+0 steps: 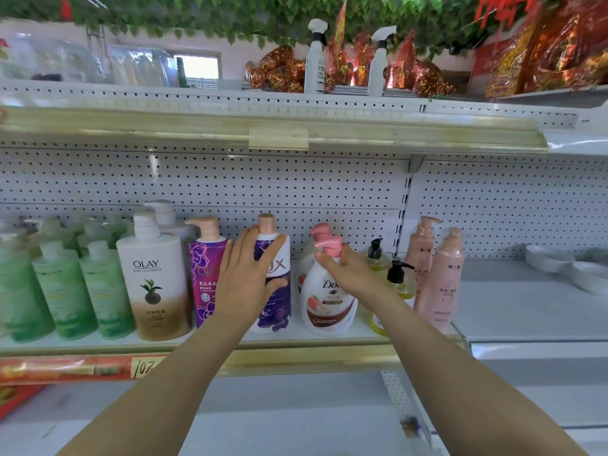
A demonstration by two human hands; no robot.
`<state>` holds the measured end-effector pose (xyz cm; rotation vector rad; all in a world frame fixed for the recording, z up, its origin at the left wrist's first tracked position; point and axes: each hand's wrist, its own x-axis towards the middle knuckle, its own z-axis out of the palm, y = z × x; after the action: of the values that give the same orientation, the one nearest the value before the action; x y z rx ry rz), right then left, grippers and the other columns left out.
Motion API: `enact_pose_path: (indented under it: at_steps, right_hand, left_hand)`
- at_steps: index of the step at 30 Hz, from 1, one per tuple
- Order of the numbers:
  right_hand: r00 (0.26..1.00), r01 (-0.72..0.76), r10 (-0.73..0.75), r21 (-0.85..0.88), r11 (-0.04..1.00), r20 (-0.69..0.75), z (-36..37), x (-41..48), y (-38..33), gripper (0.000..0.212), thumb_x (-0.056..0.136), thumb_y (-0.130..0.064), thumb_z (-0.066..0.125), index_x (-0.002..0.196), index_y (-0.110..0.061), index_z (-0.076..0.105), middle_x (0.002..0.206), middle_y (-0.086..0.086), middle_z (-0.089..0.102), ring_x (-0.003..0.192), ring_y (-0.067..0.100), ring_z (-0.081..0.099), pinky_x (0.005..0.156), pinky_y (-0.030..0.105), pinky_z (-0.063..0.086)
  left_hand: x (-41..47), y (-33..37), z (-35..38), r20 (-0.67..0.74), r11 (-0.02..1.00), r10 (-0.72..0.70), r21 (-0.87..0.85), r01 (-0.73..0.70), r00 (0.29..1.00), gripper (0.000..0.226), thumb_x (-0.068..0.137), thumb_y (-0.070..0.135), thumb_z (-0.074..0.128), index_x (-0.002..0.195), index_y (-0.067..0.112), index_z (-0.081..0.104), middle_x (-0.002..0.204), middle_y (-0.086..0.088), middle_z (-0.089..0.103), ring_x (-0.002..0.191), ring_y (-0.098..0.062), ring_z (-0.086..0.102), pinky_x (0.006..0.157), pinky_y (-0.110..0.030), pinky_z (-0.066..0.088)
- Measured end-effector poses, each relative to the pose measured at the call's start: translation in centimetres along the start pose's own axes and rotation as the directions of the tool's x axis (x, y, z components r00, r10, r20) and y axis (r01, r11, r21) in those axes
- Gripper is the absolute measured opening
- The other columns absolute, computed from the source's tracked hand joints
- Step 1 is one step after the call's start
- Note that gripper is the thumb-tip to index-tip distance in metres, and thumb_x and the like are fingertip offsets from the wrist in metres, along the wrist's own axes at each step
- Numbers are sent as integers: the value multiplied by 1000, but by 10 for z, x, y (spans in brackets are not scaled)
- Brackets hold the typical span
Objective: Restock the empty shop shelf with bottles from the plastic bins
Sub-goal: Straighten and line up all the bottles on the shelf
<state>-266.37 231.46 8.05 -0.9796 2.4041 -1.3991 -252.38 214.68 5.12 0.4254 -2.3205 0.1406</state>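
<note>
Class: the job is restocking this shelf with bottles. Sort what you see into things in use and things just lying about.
In use: left hand on white-and-purple Lux bottle; right hand on white pink-pump Dove bottle; white metal shelf.

Lying about: white spray bottles; white ceramic bowls; red-gold foil packs.

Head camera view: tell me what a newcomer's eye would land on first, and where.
Two bare forearms reach up from below to the middle shelf: the left hand is wrapped around a white and purple Lux bottle with a peach cap, and the right hand grips the pink pump neck of a white Dove bottle beside it. Left of them stands a tall white and brown Olay pump bottle, then a blurred cluster of green bottles.
</note>
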Motion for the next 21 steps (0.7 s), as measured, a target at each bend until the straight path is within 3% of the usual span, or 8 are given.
enact_pose_path:
  at_steps: [3,7,14,17,21]
  right_hand:
    - [1000,10,-10,7,1000,-10,2,-2,-3,45,96,-52,54,131,-24,49,123,0,53,117,19,50,103,42,45]
    - [998,65,-65,8,998,-14,7,-5,-9,18,101,-43,51,114,-33,44,123,1,50,111,14,45,99,33,39]
    - [998,60,-60,5,998,-16,19,-2,-13,42,99,-47,52,130,-21,49,131,4,50,114,16,47,95,31,37]
    - [998,52,-53,15,999,24,14,-4,-17,42,100,-44,52,134,-19,47,133,3,50,116,15,47,99,33,40]
    - [994,100,-97,-53,994,45,6,-8,-24,35,103,-36,49,132,-18,50,120,-3,52,110,11,46,93,28,35]
  left_hand:
    - [0,0,0,2,1000,2,1,-2,1000,86,76,49,77,149,32,35,152,-15,34,140,-36,33,118,-53,23]
    - [1,0,-1,15,1000,-3,-5,3,1000,87,76,49,77,150,33,35,152,-16,34,140,-35,33,118,-52,23]
    - [4,-3,-5,42,999,-4,-48,6,999,91,69,41,85,148,30,41,147,-19,40,134,-38,39,112,-53,34]
    - [4,-3,-6,59,997,-11,-75,16,998,91,70,38,85,148,30,40,148,-19,39,134,-39,39,109,-53,38]
    - [4,-6,-10,56,996,5,-91,0,998,89,70,34,86,147,27,42,147,-19,40,133,-39,40,107,-50,41]
